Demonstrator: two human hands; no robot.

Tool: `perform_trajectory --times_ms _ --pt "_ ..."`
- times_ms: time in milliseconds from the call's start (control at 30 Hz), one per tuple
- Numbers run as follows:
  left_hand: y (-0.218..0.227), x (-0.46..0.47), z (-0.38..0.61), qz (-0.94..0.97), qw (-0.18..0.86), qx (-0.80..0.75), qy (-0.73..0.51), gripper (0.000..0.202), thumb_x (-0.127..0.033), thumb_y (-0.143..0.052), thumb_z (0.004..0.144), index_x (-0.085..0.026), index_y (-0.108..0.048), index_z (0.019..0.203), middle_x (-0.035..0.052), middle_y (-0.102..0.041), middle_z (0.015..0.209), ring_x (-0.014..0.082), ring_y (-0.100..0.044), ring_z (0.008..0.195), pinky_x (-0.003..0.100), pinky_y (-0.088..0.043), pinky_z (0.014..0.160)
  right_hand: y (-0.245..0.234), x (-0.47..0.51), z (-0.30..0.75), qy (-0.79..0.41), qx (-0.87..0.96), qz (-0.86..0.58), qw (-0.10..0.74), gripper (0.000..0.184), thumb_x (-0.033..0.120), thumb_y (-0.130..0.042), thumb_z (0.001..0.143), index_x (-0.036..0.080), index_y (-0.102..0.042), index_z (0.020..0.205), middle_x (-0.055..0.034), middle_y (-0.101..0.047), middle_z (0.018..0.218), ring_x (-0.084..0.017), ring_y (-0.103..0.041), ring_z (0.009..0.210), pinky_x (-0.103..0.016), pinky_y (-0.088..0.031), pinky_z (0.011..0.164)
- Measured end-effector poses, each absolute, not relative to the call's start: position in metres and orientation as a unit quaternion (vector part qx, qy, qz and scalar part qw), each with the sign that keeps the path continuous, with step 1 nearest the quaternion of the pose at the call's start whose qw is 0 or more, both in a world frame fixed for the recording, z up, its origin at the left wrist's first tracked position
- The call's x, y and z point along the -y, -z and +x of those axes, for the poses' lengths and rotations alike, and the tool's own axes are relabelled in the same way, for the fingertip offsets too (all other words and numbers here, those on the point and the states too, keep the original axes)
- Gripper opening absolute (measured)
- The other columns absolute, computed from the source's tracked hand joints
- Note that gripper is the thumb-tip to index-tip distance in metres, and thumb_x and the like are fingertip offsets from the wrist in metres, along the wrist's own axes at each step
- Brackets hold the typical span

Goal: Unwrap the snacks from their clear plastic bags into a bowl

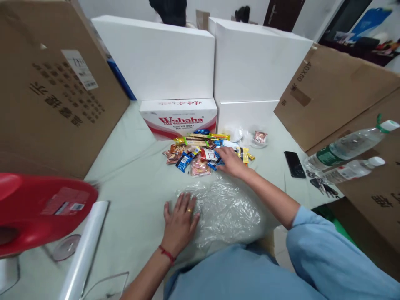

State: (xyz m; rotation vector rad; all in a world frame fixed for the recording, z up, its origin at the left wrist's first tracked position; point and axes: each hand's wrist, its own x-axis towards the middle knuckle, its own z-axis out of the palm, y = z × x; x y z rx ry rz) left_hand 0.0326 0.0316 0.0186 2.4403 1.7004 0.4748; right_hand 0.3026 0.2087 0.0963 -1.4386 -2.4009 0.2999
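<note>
Resting the empty left hand (179,223) on the tabletop (125,183), fingers splayed, at the nine-o'clock edge of crinkled clear plastic (228,208). Reaching with the right hand (231,161) into the four-o'clock side of wrapped snacks (200,166) heaped at twelve o'clock; cannot tell whether gripping any. Facing a Wahaha box (183,120) past the heap, with a phone (294,164) at two o'clock.
</note>
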Motion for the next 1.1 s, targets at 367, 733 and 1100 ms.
perform_trajectory --times_ms 367,733,1100 --pt "-0.002 -0.021 0.032 0.831 0.060 -0.545 -0.090 0.063 -0.048 -0.050 0.098 -0.030 -0.042 0.157 0.0126 -0.031 0.168 0.0363 -0.033 0.154 0.075 0.000 0.120 -0.100 -0.196 0.327 -0.231 0.706 -0.601 0.295 0.042 0.026 -0.059 0.093 0.021 -0.059 0.135 -0.0098 -0.072 0.115 -0.027 -0.067 0.103 -0.042 -0.056 0.092" --pt "-0.004 -0.020 0.037 0.825 0.086 -0.548 -0.111 0.062 -0.048 -0.048 0.099 -0.032 -0.040 0.158 0.0123 -0.031 0.169 0.0359 -0.030 0.155 0.075 0.009 0.120 -0.076 -0.051 0.298 -0.350 0.692 -0.613 0.152 0.046 0.042 -0.066 0.094 0.023 -0.060 0.136 -0.0137 -0.065 0.118 -0.028 -0.065 0.104 -0.044 -0.057 0.088" --pt "-0.008 -0.018 0.034 0.830 0.096 -0.542 -0.092 0.074 -0.055 -0.057 0.094 -0.031 -0.036 0.160 0.0144 -0.028 0.170 0.0389 -0.030 0.155 0.077 0.003 0.119 -0.057 -0.074 0.302 -0.200 0.909 -0.363 0.046 0.060 0.025 -0.074 0.089 0.023 -0.057 0.146 -0.0143 -0.063 0.137 -0.034 -0.042 0.142 -0.056 -0.033 0.118"
